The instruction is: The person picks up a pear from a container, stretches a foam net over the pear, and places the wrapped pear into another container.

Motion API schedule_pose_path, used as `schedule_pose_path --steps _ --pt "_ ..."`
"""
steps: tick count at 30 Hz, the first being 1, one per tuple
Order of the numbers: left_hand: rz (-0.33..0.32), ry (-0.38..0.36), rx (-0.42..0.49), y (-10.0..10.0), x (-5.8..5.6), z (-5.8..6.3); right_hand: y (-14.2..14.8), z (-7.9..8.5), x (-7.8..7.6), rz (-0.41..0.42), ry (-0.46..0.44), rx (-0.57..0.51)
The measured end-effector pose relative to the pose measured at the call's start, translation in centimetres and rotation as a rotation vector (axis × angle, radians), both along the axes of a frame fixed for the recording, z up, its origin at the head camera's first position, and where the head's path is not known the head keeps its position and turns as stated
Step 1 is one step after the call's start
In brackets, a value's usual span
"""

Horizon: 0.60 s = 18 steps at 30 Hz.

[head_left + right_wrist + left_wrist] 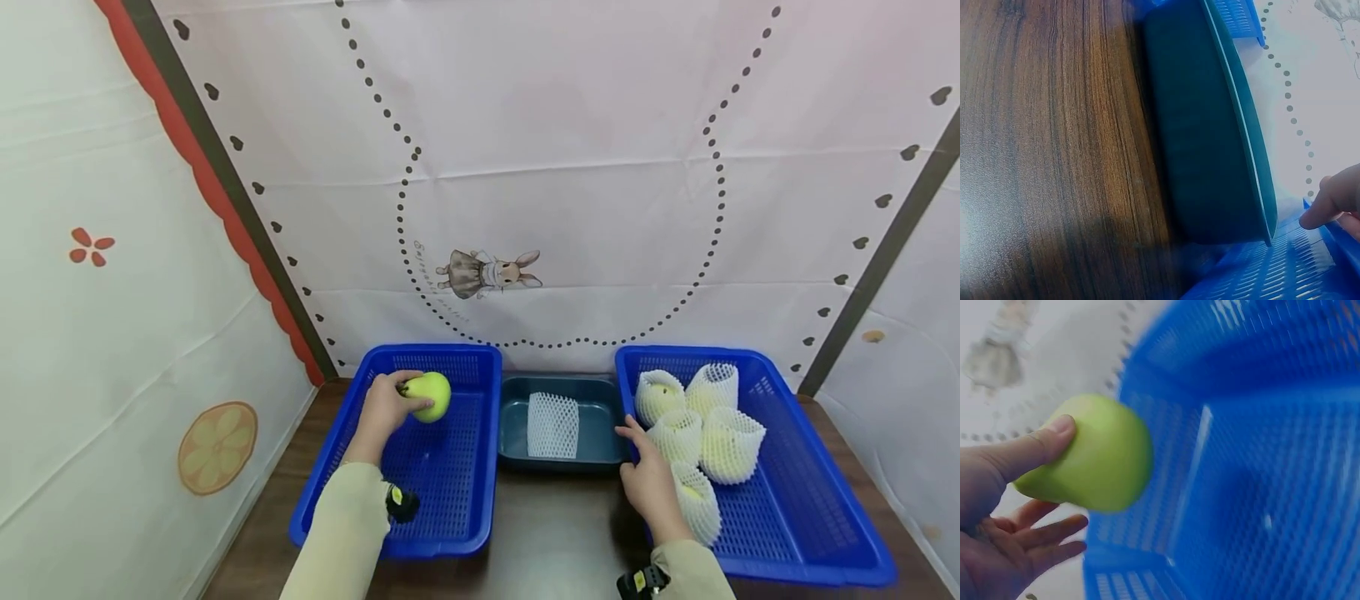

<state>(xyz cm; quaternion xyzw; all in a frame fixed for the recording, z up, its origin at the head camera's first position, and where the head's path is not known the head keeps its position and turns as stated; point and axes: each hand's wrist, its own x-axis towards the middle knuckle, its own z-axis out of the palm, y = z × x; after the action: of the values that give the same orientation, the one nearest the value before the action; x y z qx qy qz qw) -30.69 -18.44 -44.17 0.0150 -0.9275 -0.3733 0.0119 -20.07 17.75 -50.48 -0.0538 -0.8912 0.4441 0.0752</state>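
My left hand point(386, 408) pinches a yellow-green pear point(427, 397) above the left blue basket point(491, 467). In the left wrist view, the thumb presses on one side of the pear point(1100, 456), while the other fingers spread below it. The right hand point(651, 479) is at the near-left rim of the right blue basket point(840, 500), with relaxed fingers and nothing in its grasp. Beside those fingers stands a dark green tray point(514, 429), in which a flat white foam net sleeve point(553, 427) lies.
Several pale fruits in white foam nets point(731, 443) sit in the left part of the right basket. The baskets and tray stand on a brown wooden table point(558, 533). A printed cloth point(562, 208) hangs behind them and at both sides.
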Motion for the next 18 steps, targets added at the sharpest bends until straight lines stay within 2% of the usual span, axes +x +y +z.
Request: schedule_pose_path --steps 3,7,12,15,18 --pt "-0.021 0.032 0.096 1.0 1.3 0.6 0.0 0.1 -0.1 0.000 -0.008 -0.003" --pt "-0.011 0.051 0.208 2.7 3.1 0.9 0.0 0.1 -0.1 -0.007 -0.015 -0.006" --pt "0.004 0.090 0.381 4.7 5.0 0.5 0.0 0.1 -0.2 -0.010 -0.011 -0.008" --pt "-0.029 0.135 0.461 6.1 6.0 0.1 0.0 0.0 -0.3 -0.008 -0.010 -0.009" --pt "-0.071 0.149 0.552 8.0 7.6 0.8 0.1 0.1 -0.3 -0.006 -0.015 -0.015"
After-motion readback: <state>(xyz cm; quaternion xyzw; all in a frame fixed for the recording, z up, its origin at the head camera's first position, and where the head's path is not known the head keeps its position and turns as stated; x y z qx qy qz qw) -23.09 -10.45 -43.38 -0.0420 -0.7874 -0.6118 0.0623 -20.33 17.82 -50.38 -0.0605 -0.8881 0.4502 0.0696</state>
